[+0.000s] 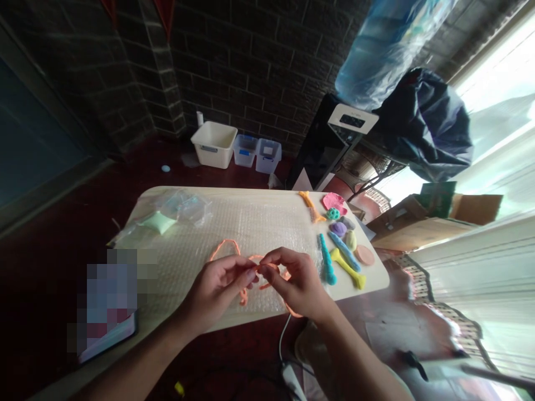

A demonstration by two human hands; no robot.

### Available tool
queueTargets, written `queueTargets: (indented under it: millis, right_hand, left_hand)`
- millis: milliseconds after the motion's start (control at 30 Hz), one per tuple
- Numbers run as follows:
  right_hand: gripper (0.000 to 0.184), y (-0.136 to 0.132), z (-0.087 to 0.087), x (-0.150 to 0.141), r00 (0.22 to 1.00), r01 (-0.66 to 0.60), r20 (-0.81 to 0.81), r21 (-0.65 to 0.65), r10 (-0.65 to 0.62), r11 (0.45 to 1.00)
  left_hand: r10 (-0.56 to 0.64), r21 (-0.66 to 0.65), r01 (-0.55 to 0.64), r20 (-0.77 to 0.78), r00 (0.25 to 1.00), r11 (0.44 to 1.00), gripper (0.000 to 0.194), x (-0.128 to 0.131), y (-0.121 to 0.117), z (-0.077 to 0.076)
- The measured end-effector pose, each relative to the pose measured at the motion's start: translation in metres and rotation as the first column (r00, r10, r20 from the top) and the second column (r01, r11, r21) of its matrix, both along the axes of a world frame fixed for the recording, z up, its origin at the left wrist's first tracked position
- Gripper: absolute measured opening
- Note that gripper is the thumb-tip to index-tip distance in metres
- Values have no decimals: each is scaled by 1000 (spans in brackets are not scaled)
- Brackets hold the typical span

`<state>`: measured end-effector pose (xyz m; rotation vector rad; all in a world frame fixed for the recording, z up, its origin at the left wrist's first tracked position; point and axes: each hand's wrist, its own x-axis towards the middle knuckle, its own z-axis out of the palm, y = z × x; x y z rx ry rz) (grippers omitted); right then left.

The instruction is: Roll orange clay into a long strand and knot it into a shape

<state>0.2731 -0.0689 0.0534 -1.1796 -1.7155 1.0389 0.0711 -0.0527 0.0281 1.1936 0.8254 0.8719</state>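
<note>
A thin, twisted orange clay strand runs in loops between and under my hands, over the bubble wrap on the table. My left hand pinches part of it between thumb and fingertips. Close beside, almost touching at the fingertips, my right hand is closed on the same strand. One loop reaches past the left fingers, and another piece hangs below the right palm near the table's front edge. My fingers hide the exact spot where the strand is gripped.
Right of my hands lie a teal clay piece, a yellow bone shape, a blue stick, an orange bone shape and a pink dish. A pale green piece and plastic bags lie left. Bins stand behind.
</note>
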Motion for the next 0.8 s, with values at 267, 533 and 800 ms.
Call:
queueTargets:
  millis: [267, 533, 800]
  right_hand:
    - [12, 2, 5, -1, 998, -47, 54, 62, 44, 997]
    - [15, 3, 8, 4, 995, 83, -59, -4, -84, 997]
    - [37, 3, 4, 2, 1000, -13, -24, -71, 12, 997]
  left_hand:
    - [21, 26, -20, -60, 998, 999, 24, 0, 1, 0]
    - [-54, -8, 54, 39, 998, 999, 26, 4, -1, -5]
    - [-13, 139, 22, -62, 998, 990, 23, 1, -2, -5]
